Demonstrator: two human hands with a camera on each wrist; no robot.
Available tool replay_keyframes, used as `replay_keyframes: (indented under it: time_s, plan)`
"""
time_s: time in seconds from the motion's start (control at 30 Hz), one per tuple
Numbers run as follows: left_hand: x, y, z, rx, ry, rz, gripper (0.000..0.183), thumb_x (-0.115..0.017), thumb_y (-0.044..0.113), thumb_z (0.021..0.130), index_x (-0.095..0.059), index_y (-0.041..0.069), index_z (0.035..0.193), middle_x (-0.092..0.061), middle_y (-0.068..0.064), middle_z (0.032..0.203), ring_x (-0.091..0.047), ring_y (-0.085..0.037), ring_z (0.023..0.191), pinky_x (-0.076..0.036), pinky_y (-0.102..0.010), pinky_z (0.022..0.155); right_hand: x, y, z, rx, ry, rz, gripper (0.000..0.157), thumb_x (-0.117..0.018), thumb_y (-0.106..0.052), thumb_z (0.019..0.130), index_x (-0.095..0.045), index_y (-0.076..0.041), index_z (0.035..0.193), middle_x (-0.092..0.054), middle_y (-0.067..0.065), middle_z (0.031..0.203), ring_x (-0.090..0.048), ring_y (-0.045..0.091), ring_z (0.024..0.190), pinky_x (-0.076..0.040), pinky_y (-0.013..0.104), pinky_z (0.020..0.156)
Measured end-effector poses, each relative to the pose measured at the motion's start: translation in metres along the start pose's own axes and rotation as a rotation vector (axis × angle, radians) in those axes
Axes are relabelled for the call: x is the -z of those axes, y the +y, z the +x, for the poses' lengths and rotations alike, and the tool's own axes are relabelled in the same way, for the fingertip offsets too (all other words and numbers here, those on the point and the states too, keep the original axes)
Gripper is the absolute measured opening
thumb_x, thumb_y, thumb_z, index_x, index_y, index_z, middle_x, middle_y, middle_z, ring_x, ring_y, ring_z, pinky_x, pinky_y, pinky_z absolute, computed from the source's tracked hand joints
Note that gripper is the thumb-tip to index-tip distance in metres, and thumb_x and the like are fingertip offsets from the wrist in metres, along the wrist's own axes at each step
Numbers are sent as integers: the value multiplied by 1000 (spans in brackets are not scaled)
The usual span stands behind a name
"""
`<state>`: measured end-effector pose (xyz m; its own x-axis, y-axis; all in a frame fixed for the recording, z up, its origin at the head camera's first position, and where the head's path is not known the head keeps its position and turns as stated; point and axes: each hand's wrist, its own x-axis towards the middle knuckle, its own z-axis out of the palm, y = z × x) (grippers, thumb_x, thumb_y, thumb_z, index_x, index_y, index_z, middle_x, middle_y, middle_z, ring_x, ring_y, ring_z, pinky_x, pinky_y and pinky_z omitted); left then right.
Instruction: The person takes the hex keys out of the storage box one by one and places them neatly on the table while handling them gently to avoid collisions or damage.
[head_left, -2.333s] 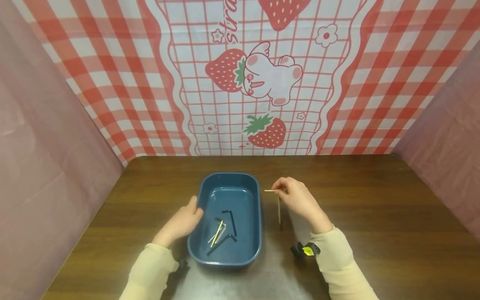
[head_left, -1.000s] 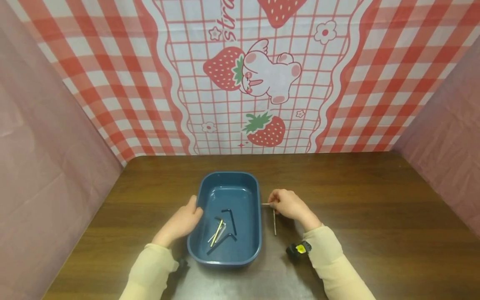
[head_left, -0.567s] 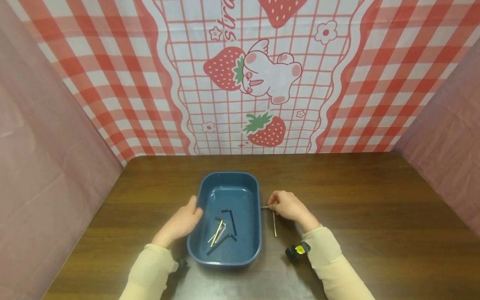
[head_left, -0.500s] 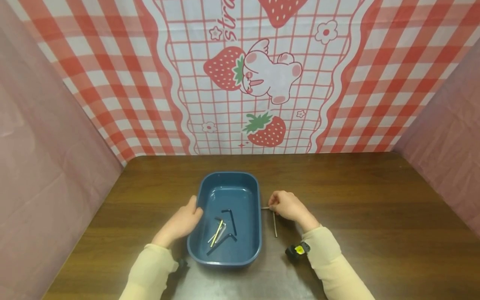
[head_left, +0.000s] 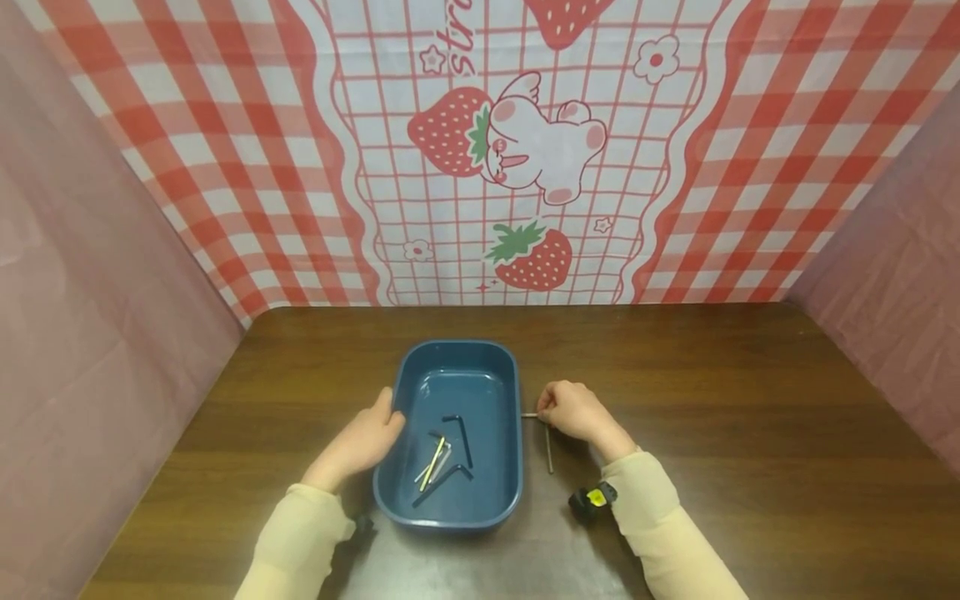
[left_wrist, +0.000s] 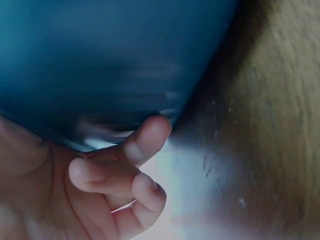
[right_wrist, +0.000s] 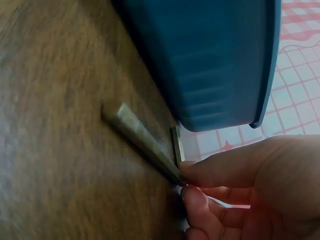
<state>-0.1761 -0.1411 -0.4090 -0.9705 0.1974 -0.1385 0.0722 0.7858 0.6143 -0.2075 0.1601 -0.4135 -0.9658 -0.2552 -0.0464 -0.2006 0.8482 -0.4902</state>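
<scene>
In the head view, my left hand [head_left: 363,437] grips the left rim of a deep blue tray [head_left: 510,487]. Its fingers lie against the outer wall, as the left wrist view shows. To the right of the tray, my right hand [head_left: 581,414] pinches an L-shaped brass-coloured hex key [head_left: 549,454] near its bend. The key's long arm points toward the near table edge and its short arm toward the tray wall. In the right wrist view this key lies low, close to the tabletop. Inside the tray are black hex keys [head_left: 465,442], a brass-coloured one [head_left: 432,463] and silver ones [head_left: 442,463].
A brown wooden table [head_left: 720,400] carries the tray. A red-and-white strawberry-print cloth [head_left: 540,150] hangs behind it, with pink cloth [head_left: 97,333] at the sides. A small black device with a yellow mark [head_left: 592,498] sits at my right wrist.
My right hand has come nearer and lower, bringing the hex key down beside the tray's right wall; over the last half second it barely moves. My left hand stays on the tray.
</scene>
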Motion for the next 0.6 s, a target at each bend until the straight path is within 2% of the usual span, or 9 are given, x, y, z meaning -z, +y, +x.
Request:
replay_keyframes:
  time_s: [0.27,0.6]
  plan:
    - [0,0,0,4,-7,-9,38,-34,23,95,-35,-2,123,-56,-26,113,-58,-34,102,-46,-48,84,-1,0,1,-10,-12,-6,3,-64,-12,75,-64,-9,74,-59,-4,66,-52,11,63,-43,28,60]
    - [0,-1,0,10,-11,-12,37,-34,24,95,-35,-1,123,-56,-25,110,-58,-32,99,-47,-48,82,-1,1,2,-10,-26,7,3,-64,-13,76,-64,-9,75,-60,-3,67,-53,11,63,-43,28,60]
